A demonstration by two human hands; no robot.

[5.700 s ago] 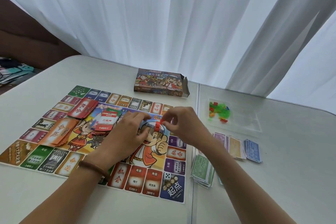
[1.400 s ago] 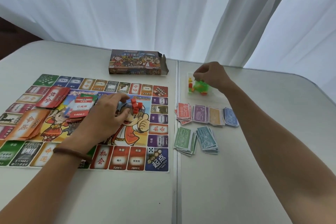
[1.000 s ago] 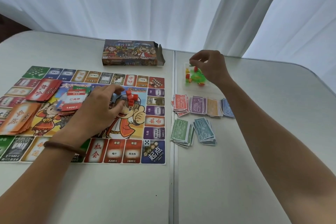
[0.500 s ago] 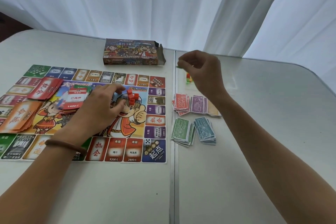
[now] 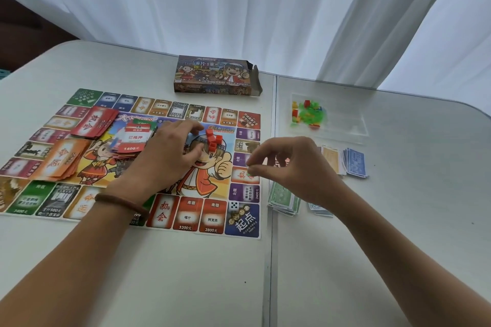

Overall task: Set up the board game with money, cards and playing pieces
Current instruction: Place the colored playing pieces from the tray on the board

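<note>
Fingers (image 5: 261, 152) of right hand (image 5: 300, 167) pinch green piece (image 5: 250, 172), axis unreadable.

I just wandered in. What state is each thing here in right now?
game box: lying flat, end flap open.
board: unfolded flat on table.
red blocks: stacked at board centre.
die: resting on board's corner square.
clear bag: lying flat, holding coloured pieces.
money piles: sorted beside board.
card decks: loosely piled on board.
left hand: resting on board, fingertips by red blocks.
right hand: pinching green piece.

head-worn view, angled down, close over table (image 5: 186, 273)
</note>
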